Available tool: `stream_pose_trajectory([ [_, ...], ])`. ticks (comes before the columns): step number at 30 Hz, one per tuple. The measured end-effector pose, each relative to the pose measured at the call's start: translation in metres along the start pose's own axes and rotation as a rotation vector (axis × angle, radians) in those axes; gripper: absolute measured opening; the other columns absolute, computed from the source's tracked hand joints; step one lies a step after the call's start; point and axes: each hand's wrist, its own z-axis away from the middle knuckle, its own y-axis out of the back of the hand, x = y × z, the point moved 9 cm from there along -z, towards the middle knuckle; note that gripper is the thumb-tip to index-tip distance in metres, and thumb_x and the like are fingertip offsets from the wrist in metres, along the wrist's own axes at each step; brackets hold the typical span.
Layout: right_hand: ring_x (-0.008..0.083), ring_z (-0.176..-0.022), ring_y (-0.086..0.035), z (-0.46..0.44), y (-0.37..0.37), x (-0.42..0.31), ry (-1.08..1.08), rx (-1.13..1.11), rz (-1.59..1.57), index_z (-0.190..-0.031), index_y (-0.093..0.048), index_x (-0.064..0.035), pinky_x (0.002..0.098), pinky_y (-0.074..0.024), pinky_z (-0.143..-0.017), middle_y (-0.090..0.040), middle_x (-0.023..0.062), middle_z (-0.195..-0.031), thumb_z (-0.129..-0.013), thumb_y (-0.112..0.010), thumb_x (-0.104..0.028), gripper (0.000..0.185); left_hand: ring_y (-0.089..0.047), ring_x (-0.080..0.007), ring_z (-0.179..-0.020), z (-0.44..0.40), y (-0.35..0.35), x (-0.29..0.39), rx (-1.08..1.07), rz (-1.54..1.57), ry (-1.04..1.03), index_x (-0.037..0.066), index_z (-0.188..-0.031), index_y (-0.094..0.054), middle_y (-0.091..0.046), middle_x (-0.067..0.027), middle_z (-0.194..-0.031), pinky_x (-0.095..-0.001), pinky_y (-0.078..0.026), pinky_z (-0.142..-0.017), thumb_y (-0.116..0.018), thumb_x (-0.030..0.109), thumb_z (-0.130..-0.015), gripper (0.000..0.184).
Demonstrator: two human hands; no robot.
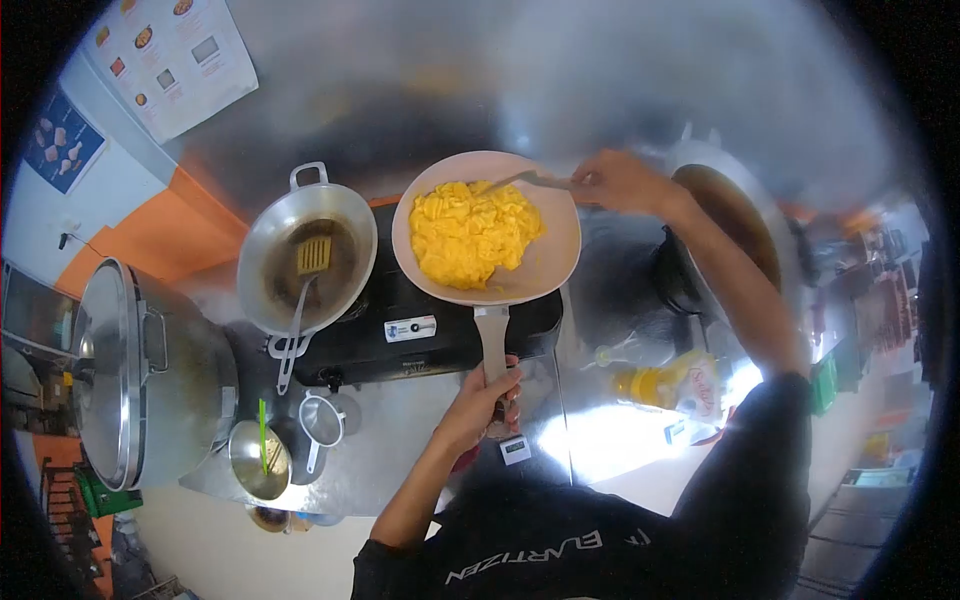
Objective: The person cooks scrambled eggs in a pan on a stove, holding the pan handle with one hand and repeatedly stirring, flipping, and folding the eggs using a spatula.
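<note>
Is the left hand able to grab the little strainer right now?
Probably not, because the left hand is wrapped around the pan handle. If it let go, nothing seems to stand between it and the strainer.

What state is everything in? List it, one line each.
Frying pan: held by the left hand
Eggs: scrambled, massed in the frying pan
Utensil: held by the right hand
Shallow metal pan: slotted turner resting inside
Large pot: lidded
Stove: flame not visible
Strainer: lying unheld
Metal bowl: holding a green stick
</note>
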Motion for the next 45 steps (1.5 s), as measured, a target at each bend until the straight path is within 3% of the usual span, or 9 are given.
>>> stream_pose_trajectory([
  [6, 0.0412, -0.085, -0.064, -0.064, -0.089, 0.031, 0.115, -0.004, 0.259, -0.091, -0.07, 0.0018, 0.0482, -0.0507, -0.078, -0.066, 0.0262, -0.09, -0.084, -0.054, -0.019, 0.027, -0.051, -0.0135, -0.055, 0.007, -0.004, 0.011, 0.051, -0.078, -0.008, 0.009, -0.113, -0.042, -0.047, -0.0019, -0.076, -0.0306, -0.048, -0.05, -0.06, 0.021, -0.094, 0.029],
  [12, 0.0409, -0.09, -0.062, -0.075, -0.093, -0.036, 0.326, 0.144, 0.013, -0.094, -0.069, -0.0004, 0.0493, -0.0483, -0.082, -0.066, 0.0217, -0.093, -0.085, -0.054, -0.014, 0.021, -0.051, -0.0139, -0.053, 0.004, 0.007, 0.011, 0.014, -0.199, 0.017, 0.006, -0.103, -0.041, -0.048, -0.0034, -0.074, -0.0309, -0.049, -0.046, -0.056, 0.012, -0.093, 0.019],
  [18, 0.0362, -0.099, -0.058, -0.093, -0.103, -0.052, 0.634, -0.169, 0.168, -0.108, -0.064, -0.0033, 0.0453, -0.0464, -0.086, -0.062, 0.015, -0.098, -0.092, -0.056, -0.019, 0.024, -0.05, -0.0134, -0.051, 0.009, 0.007, 0.021, 0.041, -0.263, 0.02, 0.007, -0.102, -0.042, -0.048, -0.003, -0.072, -0.0294, -0.047, -0.043, -0.056, 0.013, -0.094, 0.017],
  [29, 0.0378, -0.097, -0.061, 0.001, -0.03, -0.003, 0.146, -0.048, 0.164, -0.11, -0.065, -0.0051, 0.0471, -0.0464, -0.088, -0.065, 0.0193, -0.101, -0.089, -0.055, -0.011, 0.025, -0.049, -0.0119, -0.05, 0.01, 0.009, 0.013, 0.083, -0.093, 0.019, 0.011, -0.111, -0.047, -0.047, -0.0008, -0.073, -0.0284, -0.045, -0.042, -0.06, 0.021, -0.093, 0.024],
  [33, 0.0395, -0.098, -0.062, 0.019, -0.046, 0.007, 0.224, 0.206, -0.095, -0.107, -0.065, 0.0008, 0.047, -0.0467, -0.088, -0.066, 0.0254, -0.1, -0.083, -0.052, -0.001, 0.027, -0.049, -0.0119, -0.05, 0.009, 0.007, 0.011, 0.045, -0.046, -0.024, 0.01, -0.112, -0.045, -0.046, -0.0009, -0.072, -0.0283, -0.044, -0.043, -0.059, 0.02, -0.093, 0.025],
  [36, 0.0379, -0.099, -0.063, 0.007, -0.086, 0.006, -0.021, -0.039, 0.122, -0.103, -0.064, 0.0054, 0.0456, -0.0484, -0.087, -0.066, 0.0256, -0.1, -0.078, -0.05, 0.002, 0.029, -0.049, -0.0123, -0.05, 0.012, 0.003, 0.012, 0.028, -0.073, -0.01, 0.009, -0.111, -0.044, -0.046, -0.0016, -0.072, -0.0285, -0.044, -0.044, -0.058, 0.019, -0.094, 0.024],
  [39, 0.0355, -0.098, -0.064, -0.019, -0.102, -0.005, -0.113, 0.067, 0.089, -0.097, -0.065, 0.0062, 0.0438, -0.0502, -0.083, -0.066, 0.0226, -0.1, -0.078, -0.053, -0.001, 0.023, -0.05, -0.0131, -0.051, 0.011, 0.004, 0.008, 0.009, -0.143, -0.011, 0.008, -0.108, -0.042, -0.047, -0.003, -0.073, -0.0292, -0.045, -0.045, -0.056, 0.017, -0.094, 0.022],
  [42, 0.0338, -0.098, -0.063, -0.059, -0.128, -0.013, 0.113, 0.348, 0.224, -0.098, -0.065, 0.0012, 0.0428, -0.0506, -0.081, -0.065, 0.0178, -0.099, -0.079, -0.055, -0.002, 0.022, -0.051, -0.0142, -0.053, 0.012, 0.004, 0.016, 0.012, -0.251, -0.004, 0.006, -0.106, -0.041, -0.048, -0.0042, -0.073, -0.0305, -0.047, -0.047, -0.056, 0.016, -0.095, 0.021],
  [45, 0.0314, -0.097, -0.061, -0.084, -0.127, -0.03, 0.32, 0.216, 0.283, -0.1, -0.064, -0.0023, 0.041, -0.0501, -0.082, -0.063, 0.0141, -0.097, -0.081, -0.056, -0.002, 0.021, -0.053, -0.0149, -0.054, 0.008, 0.01, 0.015, -0.004, -0.282, -0.026, 0.005, -0.105, -0.041, -0.049, -0.0044, -0.073, -0.0314, -0.049, -0.047, -0.057, 0.015, -0.094, 0.022],
])
